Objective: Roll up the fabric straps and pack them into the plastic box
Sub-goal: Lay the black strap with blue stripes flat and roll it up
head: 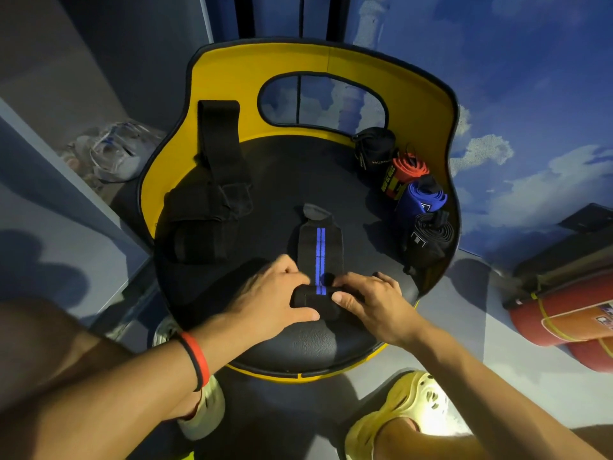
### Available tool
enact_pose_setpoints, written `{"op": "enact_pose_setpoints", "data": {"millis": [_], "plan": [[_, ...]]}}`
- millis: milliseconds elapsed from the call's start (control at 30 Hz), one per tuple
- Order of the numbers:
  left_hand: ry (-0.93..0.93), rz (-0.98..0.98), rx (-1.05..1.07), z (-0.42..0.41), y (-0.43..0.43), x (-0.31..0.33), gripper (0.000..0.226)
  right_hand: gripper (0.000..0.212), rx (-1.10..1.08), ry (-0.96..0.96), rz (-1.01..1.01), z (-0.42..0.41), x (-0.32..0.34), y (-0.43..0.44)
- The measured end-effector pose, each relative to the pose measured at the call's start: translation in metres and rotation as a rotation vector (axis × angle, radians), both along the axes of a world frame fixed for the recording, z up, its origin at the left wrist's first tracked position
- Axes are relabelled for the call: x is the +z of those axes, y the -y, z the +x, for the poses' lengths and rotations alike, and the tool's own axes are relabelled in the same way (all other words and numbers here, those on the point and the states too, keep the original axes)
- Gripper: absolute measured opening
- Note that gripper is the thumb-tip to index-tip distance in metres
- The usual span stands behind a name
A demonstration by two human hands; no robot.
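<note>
A black strap with a blue stripe [320,247] lies on the black seat of a yellow chair [348,200], its near end rolled into a small coil. My left hand [275,297] and my right hand [371,303] grip that coil from either side, thumbs on its near face. A heap of unrolled black straps [205,207] covers the seat's left, one draped up the backrest. Rolled straps line the right edge: black [374,147], red [403,172], blue [421,199] and black [431,237]. A clear plastic box [112,154] sits on the floor to the left.
The chair's yellow backrest [232,81] curves round the far side of the seat. A red cylinder [564,320] lies on the floor at right. My feet in pale shoes [408,413] stand below the chair's front edge. A grey wall ledge runs along the left.
</note>
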State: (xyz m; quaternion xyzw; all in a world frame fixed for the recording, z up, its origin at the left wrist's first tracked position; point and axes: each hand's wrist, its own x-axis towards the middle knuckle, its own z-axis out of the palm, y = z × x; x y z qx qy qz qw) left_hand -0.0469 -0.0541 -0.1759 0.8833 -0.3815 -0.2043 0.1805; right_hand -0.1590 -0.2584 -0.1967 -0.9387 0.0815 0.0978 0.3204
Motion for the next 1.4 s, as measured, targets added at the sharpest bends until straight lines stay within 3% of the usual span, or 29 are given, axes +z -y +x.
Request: {"op": "enact_pose_setpoints", "data": {"millis": [200,400,500,733,867,1033,1133,1233,1400], "plan": [[0.104,-0.02,-0.105,-0.002,0.004,-0.003,0.056,0.062,-0.066,0.054,-0.112,0.001,-0.006,-0.006],[0.033,-0.048,-0.065,0.008,0.002,-0.005,0.064,0.055,0.009,0.217,-0.324,-0.009,0.004,-0.014],[0.01,-0.036,-0.048,0.008,0.002,-0.005,0.063,0.062,0.052,0.211,-0.395,-0.012,0.001,-0.016],[-0.061,-0.069,-0.048,0.008,-0.003,-0.01,0.071,0.057,0.055,0.142,-0.348,0.0,0.008,-0.004],[-0.07,-0.159,-0.008,0.003,-0.01,-0.017,0.051,0.057,0.047,0.012,-0.209,0.001,0.017,0.005],[-0.168,-0.167,0.035,0.004,-0.01,-0.018,0.052,0.054,0.09,-0.112,0.01,-0.001,0.018,0.018],[-0.216,-0.141,0.056,0.004,-0.011,-0.018,0.053,0.044,0.092,-0.128,-0.019,-0.002,0.016,0.017],[-0.229,-0.126,0.08,0.005,-0.01,-0.017,0.05,0.048,0.072,-0.115,-0.062,-0.003,0.016,0.01],[-0.321,-0.166,0.179,0.005,-0.005,-0.011,0.043,0.045,0.08,0.063,-0.16,-0.008,0.021,0.004]]}}
